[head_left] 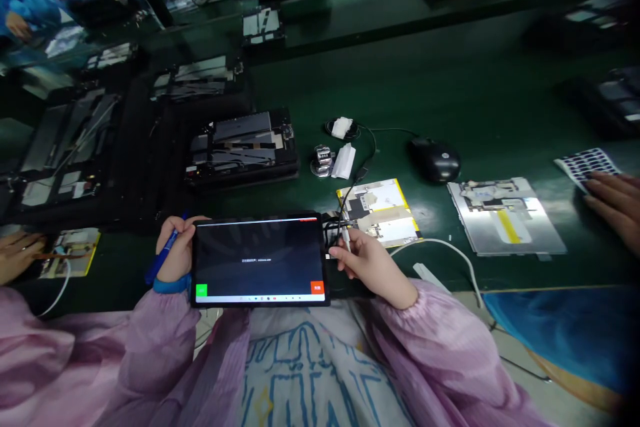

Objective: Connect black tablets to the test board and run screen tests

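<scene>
A black tablet (257,260) with a lit dark screen is held tilted up at the table's front edge. Lines of small white text and green and red corner buttons show on it. My left hand (175,247) is closed at the tablet's left edge, with a blue pen (163,259) also in its grip. At the tablet's right side, my right hand (365,257) pinches a white cable plug (346,239). Whether the plug is inserted is unclear. Black cables (331,230) run along that edge, beside a yellow-edged opened board assembly (387,210).
A black mouse (435,159), a metal counter (323,159) and a coiled cable (343,127) lie beyond. Opened tablets (243,147) are stacked left; a silver panel (507,217) lies right. Other people's hands (617,203) (20,253) are at both sides.
</scene>
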A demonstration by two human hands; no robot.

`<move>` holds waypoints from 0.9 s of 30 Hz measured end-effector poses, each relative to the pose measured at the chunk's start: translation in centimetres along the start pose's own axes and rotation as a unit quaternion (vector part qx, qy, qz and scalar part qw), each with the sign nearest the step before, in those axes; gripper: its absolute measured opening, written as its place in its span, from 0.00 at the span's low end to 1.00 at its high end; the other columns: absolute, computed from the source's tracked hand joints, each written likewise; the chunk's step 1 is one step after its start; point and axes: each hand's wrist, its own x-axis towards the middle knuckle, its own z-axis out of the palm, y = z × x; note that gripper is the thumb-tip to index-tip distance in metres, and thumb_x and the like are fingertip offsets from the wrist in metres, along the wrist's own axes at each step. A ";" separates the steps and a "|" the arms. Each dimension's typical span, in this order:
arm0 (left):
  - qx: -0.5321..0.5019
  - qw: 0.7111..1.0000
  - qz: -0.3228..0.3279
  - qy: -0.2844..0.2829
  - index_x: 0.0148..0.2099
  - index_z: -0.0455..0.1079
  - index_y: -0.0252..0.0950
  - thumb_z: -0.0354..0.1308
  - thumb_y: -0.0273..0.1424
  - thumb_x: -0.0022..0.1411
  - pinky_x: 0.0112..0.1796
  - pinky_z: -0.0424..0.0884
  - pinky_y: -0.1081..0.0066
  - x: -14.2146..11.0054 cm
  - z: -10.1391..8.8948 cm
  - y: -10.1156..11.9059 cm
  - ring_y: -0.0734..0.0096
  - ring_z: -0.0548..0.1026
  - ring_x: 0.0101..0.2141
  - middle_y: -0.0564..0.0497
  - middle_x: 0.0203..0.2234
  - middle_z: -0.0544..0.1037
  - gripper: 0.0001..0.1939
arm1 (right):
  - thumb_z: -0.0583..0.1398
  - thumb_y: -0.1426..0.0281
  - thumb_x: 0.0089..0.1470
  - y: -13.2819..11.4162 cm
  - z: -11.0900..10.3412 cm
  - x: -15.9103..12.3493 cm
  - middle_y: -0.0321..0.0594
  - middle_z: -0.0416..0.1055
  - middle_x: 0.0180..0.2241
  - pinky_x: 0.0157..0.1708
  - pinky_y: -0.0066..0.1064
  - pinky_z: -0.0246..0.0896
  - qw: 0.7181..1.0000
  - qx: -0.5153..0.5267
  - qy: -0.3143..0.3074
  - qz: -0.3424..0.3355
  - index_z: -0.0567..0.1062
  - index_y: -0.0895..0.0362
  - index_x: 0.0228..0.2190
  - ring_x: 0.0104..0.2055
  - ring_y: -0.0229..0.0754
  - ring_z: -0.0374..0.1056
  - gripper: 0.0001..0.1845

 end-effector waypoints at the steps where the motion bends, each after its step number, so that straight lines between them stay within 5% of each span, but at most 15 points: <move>1: 0.003 1.000 -0.004 -0.001 0.30 0.53 0.39 0.62 0.30 0.48 0.34 0.72 0.67 -0.1 0.0 0.1 0.66 0.77 0.30 0.52 0.28 0.79 0.17 | 0.61 0.56 0.46 0.0 0.1 0.0 0.27 0.64 0.15 0.15 0.23 0.49 1.000 -0.007 0.005 0.000 0.60 0.54 0.26 0.13 0.30 0.57 0.18; 19: 0.020 0.999 0.018 -0.023 0.29 0.52 0.39 0.61 0.33 0.54 0.37 0.68 0.68 -1.0 -0.7 -0.2 0.65 0.77 0.34 0.51 0.30 0.80 0.17 | 0.63 0.43 0.37 0.1 2.0 -0.7 0.30 0.65 0.14 0.10 0.24 0.47 0.999 -0.009 0.032 0.026 0.59 0.53 0.25 0.11 0.31 0.55 0.30; 23: -0.004 1.000 0.007 -0.028 0.30 0.51 0.39 0.60 0.33 0.56 0.37 0.68 0.68 -1.4 -1.1 -0.6 0.66 0.77 0.34 0.49 0.33 0.80 0.17 | 0.62 0.45 0.42 0.5 1.7 -1.2 0.30 0.63 0.15 0.12 0.27 0.52 0.994 -0.069 0.072 -0.040 0.60 0.52 0.26 0.13 0.34 0.57 0.26; 27: -0.013 0.999 0.011 -0.037 0.31 0.51 0.39 0.59 0.33 0.57 0.38 0.68 0.67 -1.5 -1.4 -1.0 0.65 0.77 0.35 0.48 0.34 0.80 0.16 | 0.62 0.52 0.47 1.1 0.7 -1.9 0.32 0.65 0.17 0.18 0.29 0.58 0.960 -0.198 0.132 -0.151 0.67 0.53 0.27 0.18 0.36 0.60 0.18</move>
